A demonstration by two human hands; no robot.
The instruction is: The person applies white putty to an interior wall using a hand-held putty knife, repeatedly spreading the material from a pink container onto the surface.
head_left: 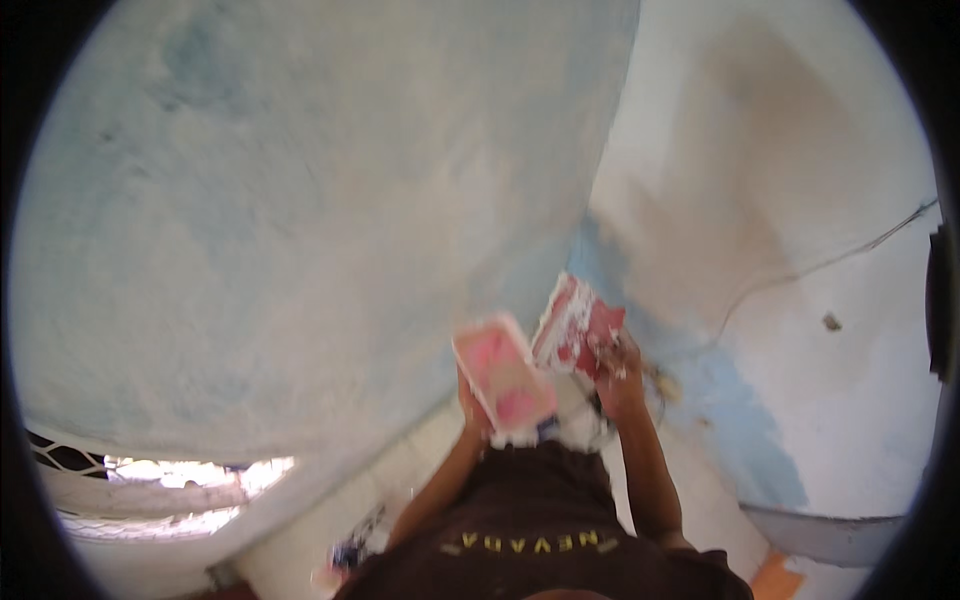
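My left hand is closed round the left side of a shallow pink rectangular tray. White paste smears its rim and inside, with brighter pink showing through in patches. Just right of the tray, my right hand grips a red flat spreader. A thick band of white paste lies along the spreader's left side, and some sticks to my fingers. The spreader's lower left edge is beside the tray's upper right rim; whether they touch I cannot tell. Both are held in front of my dark shirt and are slightly blurred.
A patchy blue and white wall meets another wall in a corner ahead. A thin cable runs along the right wall. Low on the left is a grilled opening. Blurred items lie on the floor at lower left.
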